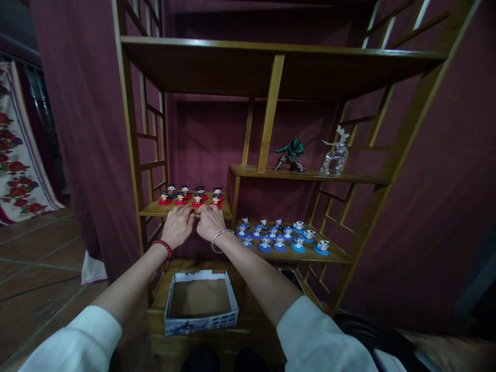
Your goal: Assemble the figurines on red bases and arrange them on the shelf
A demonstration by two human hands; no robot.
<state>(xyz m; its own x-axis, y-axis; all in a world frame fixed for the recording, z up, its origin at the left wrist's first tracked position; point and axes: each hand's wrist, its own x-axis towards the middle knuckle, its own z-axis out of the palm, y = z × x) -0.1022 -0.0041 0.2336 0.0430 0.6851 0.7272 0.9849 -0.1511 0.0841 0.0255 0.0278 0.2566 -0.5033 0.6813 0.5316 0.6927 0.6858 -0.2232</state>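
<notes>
My left hand [178, 226] and my right hand [211, 222] reach side by side to the front edge of a small wooden shelf [151, 208]. Two rows of little figurines on red bases stand there. Left fingertips lie just before the front-row red-based figurine [180, 198], thumb apart. The right fingers, foreshortened, stretch toward another front-row figurine [198, 199] and the corner figurine [216, 200]. Neither hand shows anything lifted; contact at the fingertips is hard to make out. A red bead bracelet [164, 248] circles my left wrist, a silver bangle [219, 238] my right.
Blue and purple-based figurines [265, 243] fill the lower right shelf. Above them stand a dark green crouching figure [292, 155] and a clear deer figure [336, 152]. Below my hands sits an open shallow cardboard box [201, 324]. A wooden upright [271, 113] divides the rack.
</notes>
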